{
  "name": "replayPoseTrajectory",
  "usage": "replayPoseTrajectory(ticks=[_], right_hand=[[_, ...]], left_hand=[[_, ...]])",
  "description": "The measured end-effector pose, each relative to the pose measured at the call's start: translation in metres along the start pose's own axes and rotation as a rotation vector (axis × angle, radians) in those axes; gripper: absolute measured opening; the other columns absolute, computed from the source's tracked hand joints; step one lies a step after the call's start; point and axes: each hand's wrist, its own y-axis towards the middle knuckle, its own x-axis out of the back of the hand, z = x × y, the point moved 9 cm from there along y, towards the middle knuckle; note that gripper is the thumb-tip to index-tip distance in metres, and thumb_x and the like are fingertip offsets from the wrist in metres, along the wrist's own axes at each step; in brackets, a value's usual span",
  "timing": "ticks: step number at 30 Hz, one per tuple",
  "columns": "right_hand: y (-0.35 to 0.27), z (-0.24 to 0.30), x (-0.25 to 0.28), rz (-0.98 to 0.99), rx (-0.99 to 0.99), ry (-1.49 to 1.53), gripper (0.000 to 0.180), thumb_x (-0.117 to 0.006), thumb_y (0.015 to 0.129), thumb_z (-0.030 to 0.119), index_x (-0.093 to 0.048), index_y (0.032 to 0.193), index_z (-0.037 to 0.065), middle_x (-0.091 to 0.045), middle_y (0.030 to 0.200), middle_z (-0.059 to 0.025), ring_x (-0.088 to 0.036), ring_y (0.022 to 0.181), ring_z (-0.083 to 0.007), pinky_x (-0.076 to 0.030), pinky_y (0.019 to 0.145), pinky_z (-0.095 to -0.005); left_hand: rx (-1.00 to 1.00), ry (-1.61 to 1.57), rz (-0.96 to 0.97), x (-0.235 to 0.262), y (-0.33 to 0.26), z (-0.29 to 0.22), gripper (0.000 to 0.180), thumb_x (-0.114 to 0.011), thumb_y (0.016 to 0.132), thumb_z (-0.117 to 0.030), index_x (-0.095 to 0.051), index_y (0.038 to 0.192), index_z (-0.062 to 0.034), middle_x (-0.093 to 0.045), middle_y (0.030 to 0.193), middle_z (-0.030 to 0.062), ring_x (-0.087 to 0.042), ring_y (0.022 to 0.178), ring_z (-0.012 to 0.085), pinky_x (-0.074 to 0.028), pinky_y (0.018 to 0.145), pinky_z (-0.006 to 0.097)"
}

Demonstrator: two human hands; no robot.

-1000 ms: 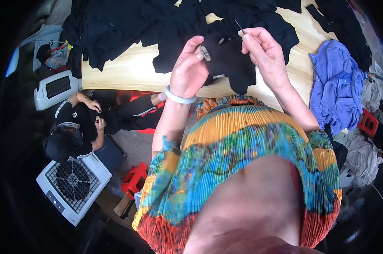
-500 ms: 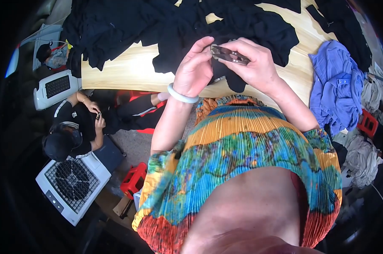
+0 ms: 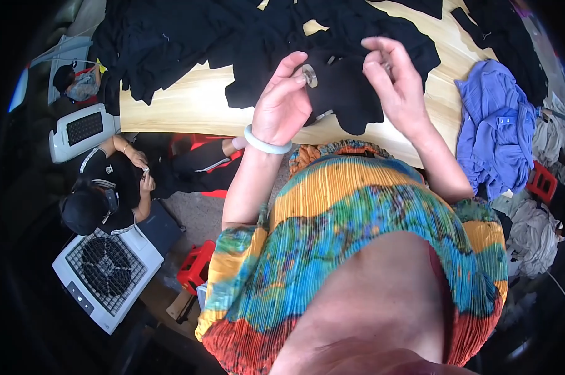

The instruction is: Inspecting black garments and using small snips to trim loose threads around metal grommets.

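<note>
My left hand (image 3: 283, 103), a pale bangle (image 3: 267, 141) on its wrist, is raised over the near part of the table. Thumb and fingers pinch a small glossy ring-shaped thing (image 3: 310, 75); its kind is unclear. To the right, apart from it, my right hand (image 3: 398, 87) hangs with bent fingers. A greyish bit shows among those fingers, too blurred to name. Beneath both hands lies black cloth (image 3: 345, 94), spread in ragged-edged pieces, with small pale marks on it.
A wooden table (image 3: 182, 100) shows between the cloth pieces. Purple garments (image 3: 498, 131) hang at its right end. To the left sits a person (image 3: 110, 181) near a white fan unit (image 3: 107, 272). A red stool (image 3: 197, 265) and pale cloth (image 3: 532, 237) stand lower down.
My hands were close together at a dark, shiny flat thing gripped by the right; now they are apart. The right has moved up and right. That dark thing no longer shows.
</note>
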Motion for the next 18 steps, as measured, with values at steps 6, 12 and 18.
replayPoseTrajectory(ticks=[6, 12, 18], right_hand=[[-0.012, 0.008, -0.021, 0.095, 0.021, -0.056, 0.038, -0.062, 0.076, 0.020, -0.044, 0.106, 0.003, -0.055, 0.081, -0.0073, -0.053, 0.074, -0.0117, -0.044, 0.065, -0.0233], [0.001, -0.015, -0.041, 0.315, -0.134, 0.198, 0.045, -0.062, 0.075, 0.011, -0.040, 0.114, 0.004, -0.054, 0.079, -0.0045, -0.051, 0.074, -0.0087, -0.041, 0.068, -0.0225], [0.019, -0.029, -0.021, 0.063, -0.361, 0.582, 0.037, -0.062, 0.075, 0.009, -0.045, 0.108, 0.002, -0.044, 0.062, 0.0054, -0.031, 0.043, 0.0010, -0.021, 0.038, -0.0151]], left_hand=[[0.003, 0.018, -0.027, -0.002, 0.002, 0.000, 0.028, -0.046, 0.079, 0.002, -0.049, 0.106, -0.0051, -0.055, 0.095, 0.0058, -0.052, 0.092, 0.0146, -0.040, 0.087, 0.028], [0.039, 0.174, -0.115, 0.016, 0.015, 0.002, 0.029, -0.043, 0.085, -0.007, -0.045, 0.113, -0.0076, -0.053, 0.106, 0.0073, -0.052, 0.099, 0.0169, -0.042, 0.086, 0.032], [-0.035, 0.374, -0.042, 0.014, 0.015, 0.007, 0.023, -0.047, 0.087, -0.018, -0.050, 0.105, -0.0041, -0.056, 0.094, 0.0046, -0.053, 0.087, 0.0117, -0.042, 0.077, 0.025]])
